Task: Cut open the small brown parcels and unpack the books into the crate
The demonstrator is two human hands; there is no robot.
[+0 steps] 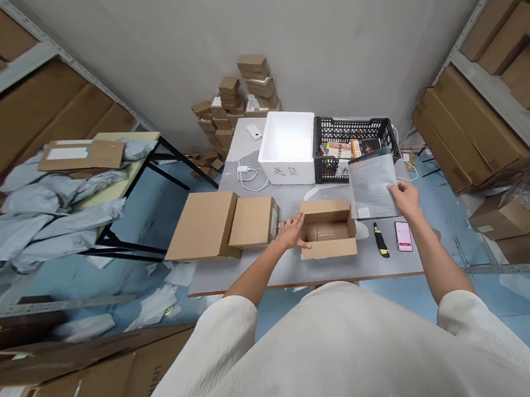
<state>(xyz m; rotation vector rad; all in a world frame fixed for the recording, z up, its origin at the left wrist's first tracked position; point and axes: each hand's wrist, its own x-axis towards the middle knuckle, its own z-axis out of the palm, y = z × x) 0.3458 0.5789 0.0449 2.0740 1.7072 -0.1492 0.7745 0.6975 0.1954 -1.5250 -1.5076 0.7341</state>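
A flat, rectangular item in a clear plastic sleeve point(374, 188), whitish with a dark upper edge, hangs tilted above the table. My right hand point(404, 197) pinches its right side. An open cardboard box point(330, 249) stands below and to the left of it, flaps folded out, with bare cardboard showing inside. My left hand point(291, 230) grips the box's left wall, thumb towards the near flap. On the table to the right lie a black and yellow box cutter point(381, 241) and a phone with a lit pink screen point(403, 236).
Two closed cardboard boxes point(205, 227) sit left on the grey table point(238, 276). Behind stand a white foam box point(289, 171) and a black plastic crate point(348, 131) holding books. Grey parcels point(73, 222) fill a side table. Shelves of cartons point(481, 126) flank the table.
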